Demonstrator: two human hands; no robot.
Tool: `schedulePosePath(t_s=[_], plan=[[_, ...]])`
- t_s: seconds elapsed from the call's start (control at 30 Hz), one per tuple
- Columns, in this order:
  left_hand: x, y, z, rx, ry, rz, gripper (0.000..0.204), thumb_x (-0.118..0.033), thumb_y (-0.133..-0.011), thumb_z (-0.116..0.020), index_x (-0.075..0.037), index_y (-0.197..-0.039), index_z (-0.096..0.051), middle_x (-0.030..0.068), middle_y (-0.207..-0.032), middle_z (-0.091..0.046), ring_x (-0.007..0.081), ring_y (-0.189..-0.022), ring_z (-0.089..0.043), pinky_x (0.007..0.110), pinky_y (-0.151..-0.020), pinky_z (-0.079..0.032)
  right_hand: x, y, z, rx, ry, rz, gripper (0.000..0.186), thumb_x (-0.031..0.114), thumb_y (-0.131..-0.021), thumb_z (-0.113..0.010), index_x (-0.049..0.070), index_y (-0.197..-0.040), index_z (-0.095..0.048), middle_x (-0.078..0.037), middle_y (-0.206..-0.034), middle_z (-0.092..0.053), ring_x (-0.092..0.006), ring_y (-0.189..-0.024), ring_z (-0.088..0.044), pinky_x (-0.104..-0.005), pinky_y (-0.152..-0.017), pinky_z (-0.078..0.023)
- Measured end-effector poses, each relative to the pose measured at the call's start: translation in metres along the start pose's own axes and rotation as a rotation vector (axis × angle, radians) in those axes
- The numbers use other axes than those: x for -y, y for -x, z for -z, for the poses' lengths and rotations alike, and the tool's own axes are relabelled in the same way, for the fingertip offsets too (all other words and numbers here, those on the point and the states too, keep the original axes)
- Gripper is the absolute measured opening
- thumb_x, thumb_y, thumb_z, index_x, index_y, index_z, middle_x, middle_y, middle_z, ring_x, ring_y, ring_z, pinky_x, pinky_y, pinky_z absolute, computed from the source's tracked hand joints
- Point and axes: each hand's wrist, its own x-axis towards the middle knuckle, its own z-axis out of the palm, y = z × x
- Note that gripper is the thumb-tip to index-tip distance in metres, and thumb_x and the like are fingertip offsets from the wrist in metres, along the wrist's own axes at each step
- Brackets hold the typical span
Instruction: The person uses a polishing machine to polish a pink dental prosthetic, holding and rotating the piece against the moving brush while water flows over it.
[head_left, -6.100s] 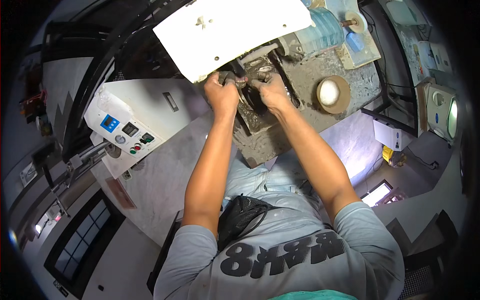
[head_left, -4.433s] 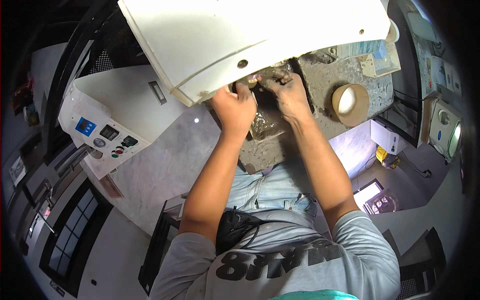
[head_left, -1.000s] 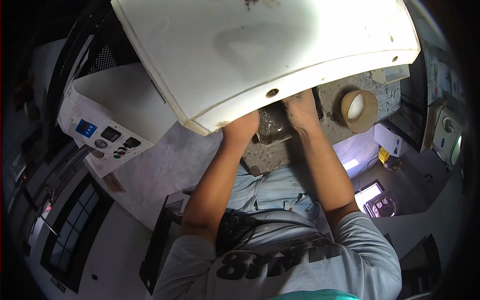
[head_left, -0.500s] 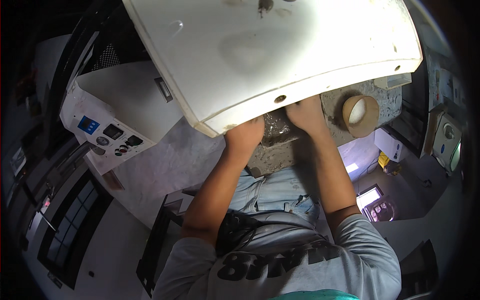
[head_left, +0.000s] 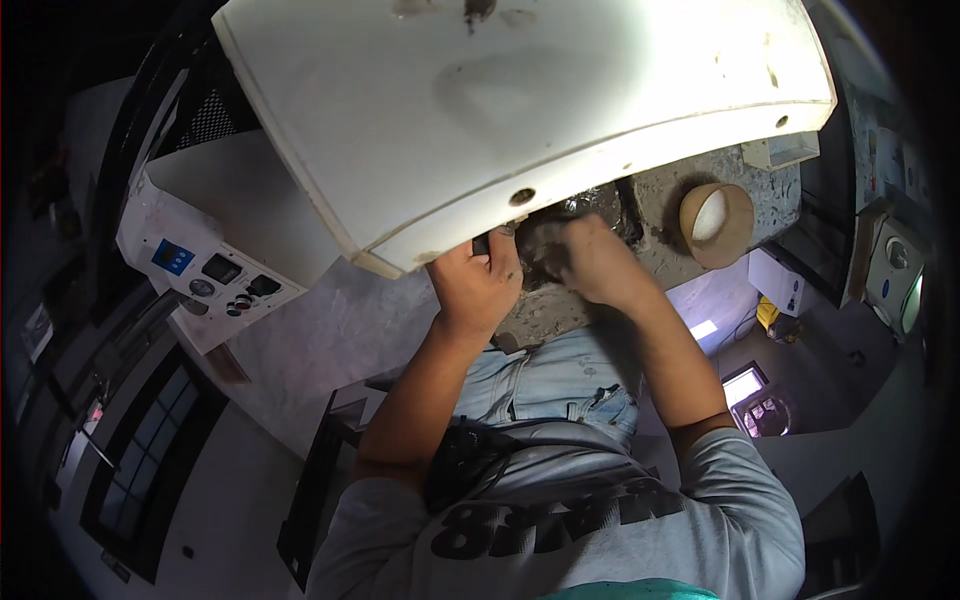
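My left hand is closed round something small, mostly hidden, just beneath the lower edge of a large white cover. My right hand is to its right, blurred, with its finger positions unclear; whether it holds anything cannot be told. Both are over a wet, dark, muddy tray set in a splattered grey bench. The cover hides the back of the tray. A tan bowl with white material inside sits on the bench to the right of my right hand.
A white machine housing with a control panel stands at the left. A small pale open box is at the back right of the bench, beside black frame bars. Further right are a pale appliance and a yellow object lower down.
My right hand has drawn out from under the cover toward me and blurs. My left fingers show more than half a second ago. The cover fills more of the view than six seconds ago.
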Motion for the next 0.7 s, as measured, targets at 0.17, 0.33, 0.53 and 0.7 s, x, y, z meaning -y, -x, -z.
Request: schedulePosePath(t_s=[0.17, 0.33, 0.53, 0.7], plan=[[0.000, -0.001, 0.000, 0.006, 0.076, 0.049, 0.016, 0.009, -0.089, -0.055, 0.014, -0.105, -0.054, 0.0146, -0.095, -0.067, 0.0132, -0.083, -0.064, 0.023, -0.071, -0.051, 0.019, 0.016, 0.041, -0.455, -0.434, 0.264, 0.031, 0.002, -0.074, -0.068, -0.003, -0.104, -0.068, -0.020, -0.097, -0.069, -0.0370, -0.092, -0.068, -0.0387, -0.083, -0.053], [0.002, -0.001, -0.008, 0.016, 0.124, 0.061, 0.020, 0.013, -0.089, -0.050, 0.013, -0.108, -0.055, 0.0154, -0.099, -0.067, 0.0137, -0.085, -0.065, 0.023, -0.075, -0.051, 0.027, 0.007, 0.035, -0.562, -0.328, 0.421, 0.035, 0.005, -0.075, -0.070, -0.008, -0.107, -0.066, -0.023, -0.101, -0.069, -0.0341, -0.095, -0.069, -0.0361, -0.088, -0.052], [0.014, -0.008, -0.022, 0.040, -0.066, 0.041, 0.027, 0.014, -0.087, -0.049, 0.013, -0.112, -0.056, 0.0156, -0.101, -0.067, 0.0144, -0.087, -0.065, 0.024, -0.075, -0.051, 0.008, -0.015, 0.004, -0.681, -0.506, 0.028, 0.027, 0.004, -0.084, -0.067, -0.005, -0.108, -0.069, -0.022, -0.104, -0.070, -0.0283, -0.098, -0.068, -0.0324, -0.089, -0.050], [-0.001, -0.031, -0.028, -0.078, -0.017, 0.112, 0.025, 0.016, -0.081, -0.054, 0.012, -0.106, -0.057, 0.0149, -0.101, -0.065, 0.0173, -0.091, -0.065, 0.027, -0.079, -0.049, 0.011, -0.032, 0.018, -0.735, -0.442, 0.022, 0.020, 0.001, -0.082, -0.065, -0.005, -0.100, -0.071, -0.021, -0.099, -0.070, -0.0274, -0.091, -0.069, -0.0319, -0.082, -0.051]])
